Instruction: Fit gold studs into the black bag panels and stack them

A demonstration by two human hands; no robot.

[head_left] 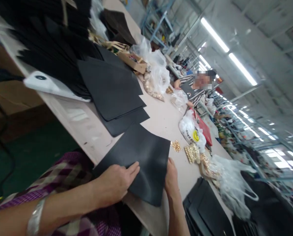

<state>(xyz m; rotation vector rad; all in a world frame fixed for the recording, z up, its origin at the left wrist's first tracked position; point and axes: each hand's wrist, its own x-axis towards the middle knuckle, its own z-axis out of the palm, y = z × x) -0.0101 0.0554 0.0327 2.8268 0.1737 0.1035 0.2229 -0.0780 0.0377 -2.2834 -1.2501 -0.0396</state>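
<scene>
A black, leather-like panel (pixel 146 154) lies tilted at the table's near edge, between my two hands. My left hand (pixel 119 182) grips its near edge, with the fingers lying over the top face and the thumb out of sight. At the panel's right edge, my right hand (pixel 171 175) is closed on it, its fingers partly hidden behind. Just beyond the panel is a small heap of gold-coloured metal pieces (pixel 176 146). Up and to the left, several similar black panels (pixel 112 87) are stacked, overlapping one another.
Another stack of black panels (pixel 205 206) sits at lower right. Gold hardware (pixel 192 153) and plastic bags (pixel 232 180) line the far side. A white device (pixel 53 87) rests by the left edge, and a cardboard box (pixel 134 62) stands farther back. A person in stripes (pixel 194 88) is across the table (pixel 158 114).
</scene>
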